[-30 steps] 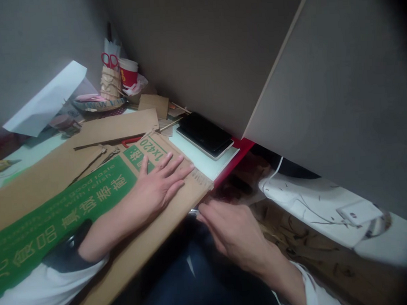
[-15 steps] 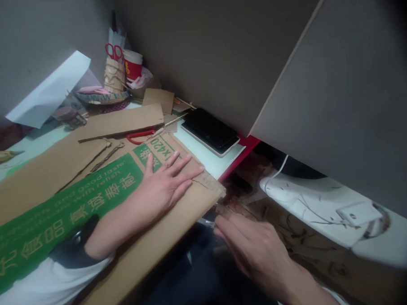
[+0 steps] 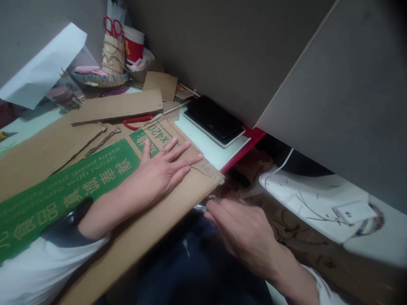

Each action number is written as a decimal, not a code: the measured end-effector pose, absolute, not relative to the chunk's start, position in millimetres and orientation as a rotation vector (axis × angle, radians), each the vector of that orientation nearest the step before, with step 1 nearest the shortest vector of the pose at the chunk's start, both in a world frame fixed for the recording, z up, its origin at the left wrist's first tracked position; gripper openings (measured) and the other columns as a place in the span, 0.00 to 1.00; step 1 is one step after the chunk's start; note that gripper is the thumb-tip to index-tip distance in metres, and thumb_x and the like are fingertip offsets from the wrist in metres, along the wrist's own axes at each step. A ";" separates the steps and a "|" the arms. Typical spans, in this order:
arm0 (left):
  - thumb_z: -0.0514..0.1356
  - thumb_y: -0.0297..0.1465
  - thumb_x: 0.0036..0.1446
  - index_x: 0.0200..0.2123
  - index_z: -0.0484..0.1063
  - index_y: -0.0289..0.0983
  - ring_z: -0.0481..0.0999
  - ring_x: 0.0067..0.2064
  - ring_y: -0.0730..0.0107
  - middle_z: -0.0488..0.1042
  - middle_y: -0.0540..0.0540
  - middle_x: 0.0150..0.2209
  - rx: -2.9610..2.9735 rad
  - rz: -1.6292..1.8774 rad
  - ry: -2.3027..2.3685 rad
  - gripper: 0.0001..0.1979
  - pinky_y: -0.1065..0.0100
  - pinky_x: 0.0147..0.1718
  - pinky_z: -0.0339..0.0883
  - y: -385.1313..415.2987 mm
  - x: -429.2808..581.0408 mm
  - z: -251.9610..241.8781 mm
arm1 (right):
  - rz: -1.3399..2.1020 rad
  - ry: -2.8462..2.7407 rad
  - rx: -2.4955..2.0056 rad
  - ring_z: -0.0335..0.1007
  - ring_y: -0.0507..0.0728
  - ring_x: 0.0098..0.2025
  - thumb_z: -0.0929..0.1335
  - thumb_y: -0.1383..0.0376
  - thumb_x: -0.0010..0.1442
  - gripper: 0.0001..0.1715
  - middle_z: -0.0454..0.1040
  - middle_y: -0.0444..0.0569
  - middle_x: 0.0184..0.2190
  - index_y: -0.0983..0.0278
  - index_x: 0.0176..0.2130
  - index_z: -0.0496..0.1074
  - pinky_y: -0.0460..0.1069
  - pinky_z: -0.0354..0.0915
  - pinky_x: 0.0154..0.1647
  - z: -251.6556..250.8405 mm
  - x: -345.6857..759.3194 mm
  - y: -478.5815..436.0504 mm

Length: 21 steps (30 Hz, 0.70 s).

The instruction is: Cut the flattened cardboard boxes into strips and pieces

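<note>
Barely shifting since a moment ago, the left hand point(image 3: 157, 174) is still lying flat, fingers spread wide, pinning the cardboard sheet point(image 3: 178, 203) on the tabletop point(image 3: 206, 148). Just right, the right hand point(image 3: 244, 234) is curling around a metal-tipped tool point(image 3: 201, 208) at the sheet's near overhanging edge. Pressing firmly and keeping the fingers clear is looking wise.

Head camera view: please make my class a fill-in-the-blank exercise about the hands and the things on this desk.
1. The left hand presses flat on a sheet made of ___.
2. The printed band across the sheet is coloured ___.
3. The scissors standing at the back of the desk have ___ handles.
Missing words: cardboard; green; red.
</note>
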<state>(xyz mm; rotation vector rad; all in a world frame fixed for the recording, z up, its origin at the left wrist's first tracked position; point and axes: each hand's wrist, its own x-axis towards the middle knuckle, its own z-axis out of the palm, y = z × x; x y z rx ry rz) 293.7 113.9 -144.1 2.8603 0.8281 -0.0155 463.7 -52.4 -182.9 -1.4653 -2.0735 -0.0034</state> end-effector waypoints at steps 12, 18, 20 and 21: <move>0.40 0.39 0.73 0.67 0.55 0.58 0.39 0.74 0.52 0.44 0.50 0.74 2.842 -0.096 0.826 0.23 0.26 0.62 0.27 111.5 296.4 -137.0 | -0.038 -2.047 -1.479 0.58 0.54 0.26 0.61 0.68 0.72 0.15 0.66 0.46 0.24 0.68 0.37 0.73 0.52 0.49 0.27 -188.0 458.8 -59.2; 0.40 0.38 0.73 0.67 0.54 0.59 0.40 0.74 0.56 0.44 0.53 0.74 2.890 -0.025 0.758 0.23 0.29 0.64 0.26 114.0 289.9 -142.2 | 0.015 -2.030 -1.439 0.57 0.54 0.25 0.62 0.69 0.71 0.13 0.66 0.45 0.25 0.70 0.40 0.74 0.51 0.50 0.27 -190.2 452.2 -64.5; 0.40 0.39 0.73 0.67 0.53 0.59 0.40 0.74 0.56 0.44 0.54 0.74 2.871 -0.024 0.756 0.23 0.29 0.64 0.27 113.8 289.3 -142.4 | 0.031 -2.014 -1.424 0.57 0.54 0.26 0.62 0.70 0.71 0.12 0.66 0.45 0.25 0.73 0.43 0.74 0.50 0.51 0.28 -191.8 455.6 -73.5; 0.40 0.40 0.73 0.67 0.54 0.59 0.40 0.74 0.56 0.44 0.54 0.74 2.865 -0.026 0.756 0.23 0.29 0.64 0.27 113.4 289.6 -141.9 | 0.031 -2.008 -1.422 0.57 0.53 0.26 0.62 0.70 0.71 0.12 0.67 0.45 0.25 0.74 0.44 0.74 0.50 0.52 0.28 -192.4 457.3 -76.9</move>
